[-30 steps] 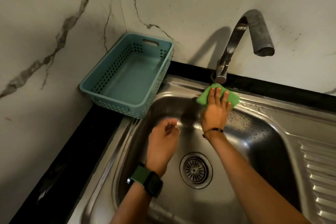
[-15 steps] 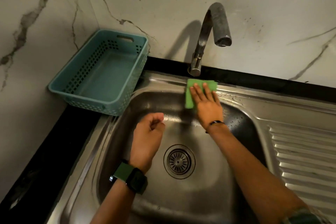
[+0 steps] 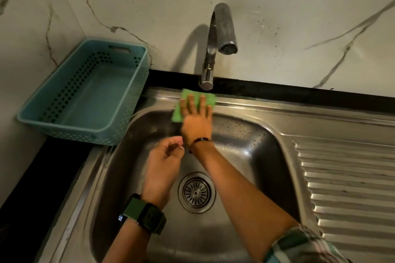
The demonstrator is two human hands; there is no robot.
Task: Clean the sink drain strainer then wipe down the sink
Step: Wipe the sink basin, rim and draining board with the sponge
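My left hand [image 3: 164, 164] idles over the basin, fingers loosely curled, holding nothing. My right hand [image 3: 195, 117] is nearer the work: fingers spread flat, pressing the green cloth [image 3: 197, 97] on the sink [image 3: 277, 117] far rim, just below the tap [image 3: 210, 57]. Cloth's long axis runs left-right; unwiped rim lies right. Drain strainer [image 3: 196, 192] is seated and looks clean.

Veined marble wall [image 3: 277, 17], black countertop [image 3: 53, 166], dim warm light
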